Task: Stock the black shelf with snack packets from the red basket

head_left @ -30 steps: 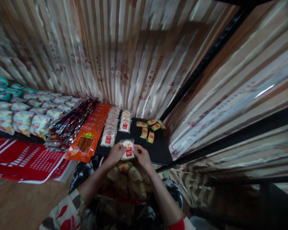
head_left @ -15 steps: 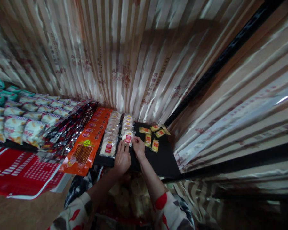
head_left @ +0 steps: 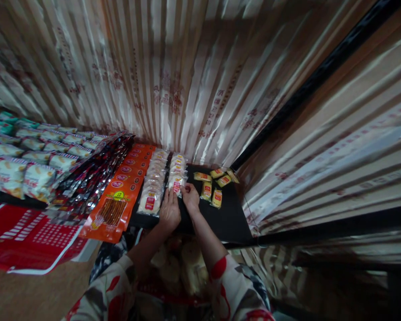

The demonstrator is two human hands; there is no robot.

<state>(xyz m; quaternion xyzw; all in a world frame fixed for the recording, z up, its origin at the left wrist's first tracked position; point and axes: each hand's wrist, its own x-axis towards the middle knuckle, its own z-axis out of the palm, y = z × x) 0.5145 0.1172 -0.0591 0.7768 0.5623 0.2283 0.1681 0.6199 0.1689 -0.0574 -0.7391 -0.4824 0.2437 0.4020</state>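
Observation:
My left hand (head_left: 169, 209) and my right hand (head_left: 190, 198) rest together on a clear-wrapped pale round cake with a red label (head_left: 175, 183), at the near end of a row of the same cakes on a black shelf (head_left: 227, 218). Left fingers lie flat and stretched against the packet's left side. Right fingers curl over its lower right corner. A second row of cakes (head_left: 152, 187) runs just to the left. Below my arms sits a bag of more pale packets (head_left: 183, 263), partly hidden.
Small yellow packets (head_left: 214, 187) lie scattered to the right on the shelf. Left of the cakes lie orange snack packs (head_left: 120, 196), dark foil packs (head_left: 90, 178), white and green bags (head_left: 30, 165) and a red printed sheet (head_left: 26, 232). Striped shiny paper (head_left: 173, 80) covers the walls.
Both hands carried the cake packet from in front of my body forward onto the shelf, set it at the front of the right-hand row, then pushed it slightly further in.

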